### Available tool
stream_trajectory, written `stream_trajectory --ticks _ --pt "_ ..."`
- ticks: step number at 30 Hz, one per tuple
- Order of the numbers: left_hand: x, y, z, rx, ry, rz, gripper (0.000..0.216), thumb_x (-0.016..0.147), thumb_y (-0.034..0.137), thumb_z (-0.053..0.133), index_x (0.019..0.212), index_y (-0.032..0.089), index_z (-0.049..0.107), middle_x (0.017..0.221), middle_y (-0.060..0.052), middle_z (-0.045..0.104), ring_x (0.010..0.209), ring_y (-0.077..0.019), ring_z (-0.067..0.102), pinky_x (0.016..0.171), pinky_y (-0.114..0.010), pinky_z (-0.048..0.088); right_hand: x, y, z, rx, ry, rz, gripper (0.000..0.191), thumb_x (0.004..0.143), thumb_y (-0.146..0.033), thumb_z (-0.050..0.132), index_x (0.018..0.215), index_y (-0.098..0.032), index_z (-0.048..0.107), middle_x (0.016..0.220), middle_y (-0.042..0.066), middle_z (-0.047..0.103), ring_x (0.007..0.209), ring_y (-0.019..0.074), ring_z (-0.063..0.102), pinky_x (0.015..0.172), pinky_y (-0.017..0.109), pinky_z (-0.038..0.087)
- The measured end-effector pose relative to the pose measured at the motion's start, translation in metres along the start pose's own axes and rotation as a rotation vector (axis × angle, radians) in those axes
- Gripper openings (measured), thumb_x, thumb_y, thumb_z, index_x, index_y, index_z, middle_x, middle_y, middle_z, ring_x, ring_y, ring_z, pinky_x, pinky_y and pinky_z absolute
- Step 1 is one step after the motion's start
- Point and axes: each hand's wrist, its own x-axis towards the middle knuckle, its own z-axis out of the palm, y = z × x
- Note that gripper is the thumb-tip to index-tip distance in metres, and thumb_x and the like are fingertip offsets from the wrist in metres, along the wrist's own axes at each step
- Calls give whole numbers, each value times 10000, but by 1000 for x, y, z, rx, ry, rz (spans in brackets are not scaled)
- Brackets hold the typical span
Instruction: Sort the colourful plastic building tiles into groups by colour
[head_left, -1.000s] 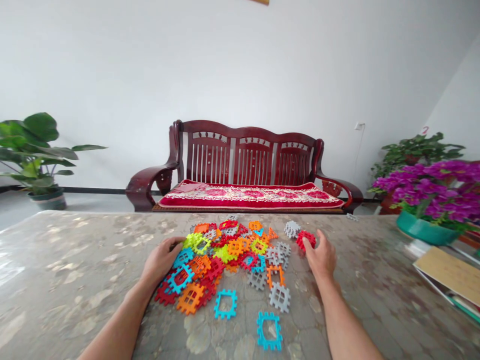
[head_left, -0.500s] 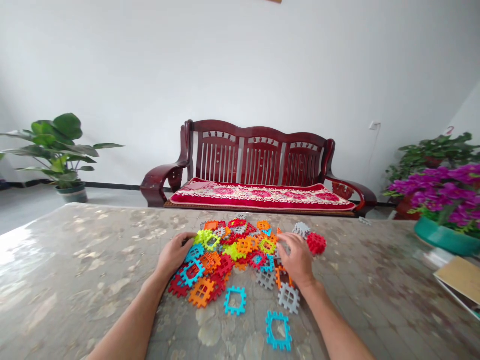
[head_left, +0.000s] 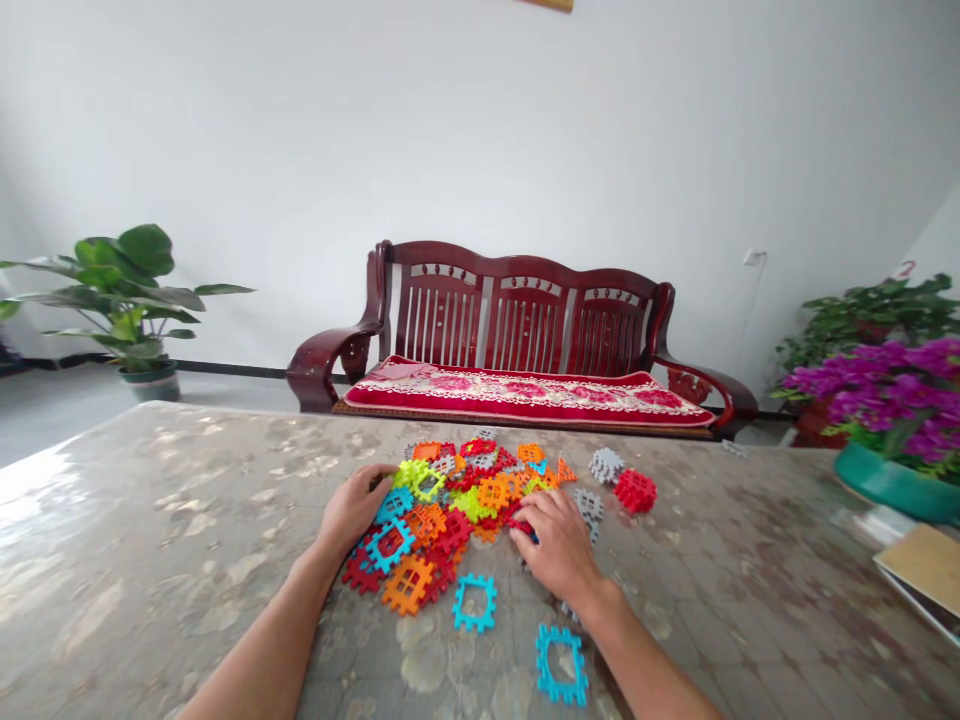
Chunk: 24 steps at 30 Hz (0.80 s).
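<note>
A heap of notched plastic building tiles in red, orange, blue, yellow-green and grey lies on the table. My left hand (head_left: 361,508) rests at its left edge with thumb and fingers apart, beside a yellow-green tile (head_left: 427,484) and a blue tile (head_left: 393,504). On the heap's right side, my right hand (head_left: 556,545) has its fingers bent over a red tile (head_left: 517,522), with a bit of blue under them. The palm hides the tiles below. Closer to me lie two separate blue frame tiles (head_left: 474,579).
A grey stack (head_left: 606,465) and a red stack (head_left: 635,491) of tiles stand right of the heap. At the table's right edge are a teal flower pot (head_left: 892,480) and a box (head_left: 922,560). A wooden bench (head_left: 525,310) stands behind the table (head_left: 225,520).
My right hand has moved left and toward me, from the heap's right edge onto the red and blue tiles. My left hand has stayed by the yellow-green tiles.
</note>
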Motion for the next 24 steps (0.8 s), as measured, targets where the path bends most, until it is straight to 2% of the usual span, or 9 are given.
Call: stream_trajectory --ticks 5,12,18,24 --pt "0 1 -1 7 1 -11 369 808 393 454 1016 253 724 1073 -17 750 1004 -210 668 920 -290 480 4 9 -8 60 80 28 81 868 -218 593 855 -242 669 933 24 687 926 211 581 853 356 431" --pt "0 -1 0 2 -13 -9 364 821 397 450 1023 255 718 1076 -20 748 1003 -210 666 925 -294 478 3 46 -9 254 238 178 177 909 -295 478 888 -225 640 961 76 665 931 220 614 852 362 492" --pt "0 -2 0 -5 -40 -23 384 833 397 432 1060 245 703 1115 -34 730 1029 -213 651 942 -308 465 -5 67 0 285 233 250 241 904 -323 469 880 -208 680 1043 102 674 1008 233 619 890 383 507" --pt "1 -7 3 -4 -22 -25 381 834 418 442 1055 248 702 1123 -25 731 1033 -211 654 946 -301 468 -4 61 5 127 176 270 295 837 -378 594 1055 -199 680 1112 105 682 1056 264 617 940 410 479"
